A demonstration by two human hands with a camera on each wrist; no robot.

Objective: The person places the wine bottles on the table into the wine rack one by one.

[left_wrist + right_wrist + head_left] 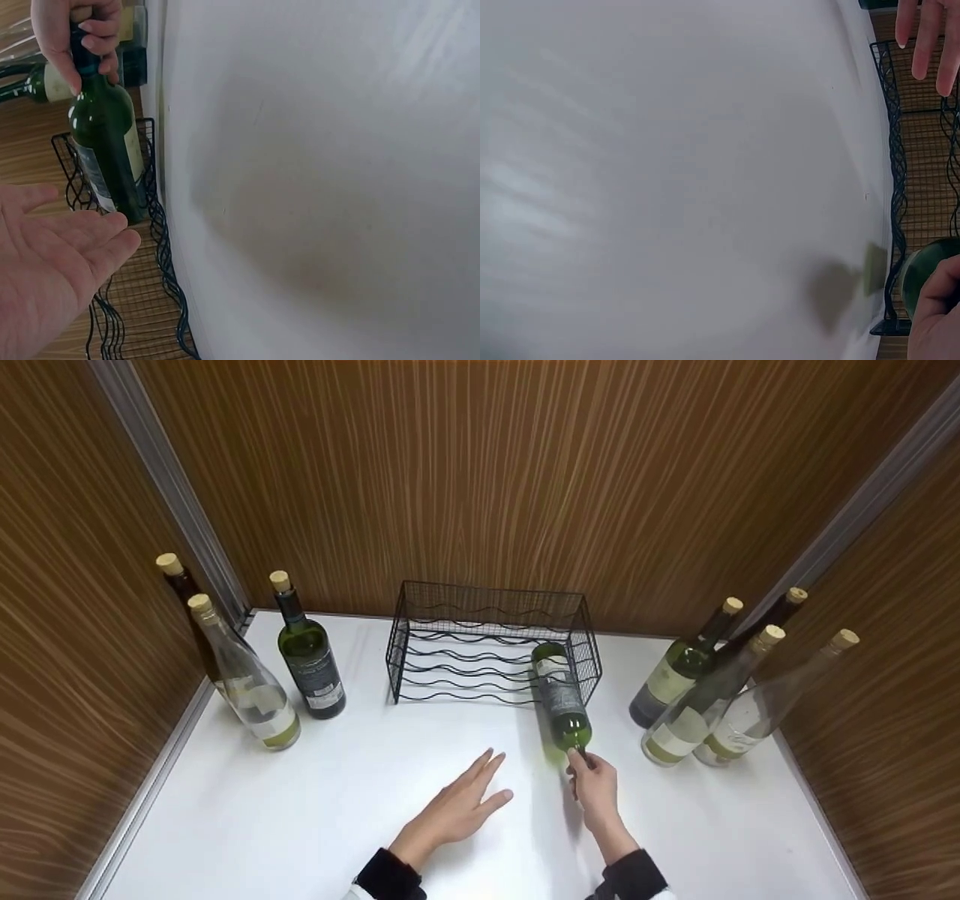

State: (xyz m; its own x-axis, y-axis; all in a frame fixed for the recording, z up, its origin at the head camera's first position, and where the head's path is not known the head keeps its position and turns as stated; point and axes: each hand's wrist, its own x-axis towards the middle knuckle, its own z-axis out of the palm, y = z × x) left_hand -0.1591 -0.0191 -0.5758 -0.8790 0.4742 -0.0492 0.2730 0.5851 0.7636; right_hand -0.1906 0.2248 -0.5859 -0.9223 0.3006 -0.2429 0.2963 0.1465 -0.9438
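Observation:
My right hand (598, 791) grips the neck of a green wine bottle (561, 694) that lies with its base inside the right end of a black wire wine rack (480, 669). The bottle's neck points toward me and its label faces up. In the left wrist view, fingers wrap the neck of the same bottle (105, 142), over the rack (155, 225). My left hand (457, 806) is held over the table to the left of the bottle, fingers straight and thumb spread, holding nothing. The right wrist view shows only part of the bottle's green shoulder (928, 271) beside my right hand.
Corked bottles stand at both sides of the white table (315, 810): a dark green bottle (311, 664) and a clear bottle (259, 690) at left, a green bottle (670, 682) and a clear bottle (739, 727) among several at right. Wood-grain panels (480, 472) enclose the table.

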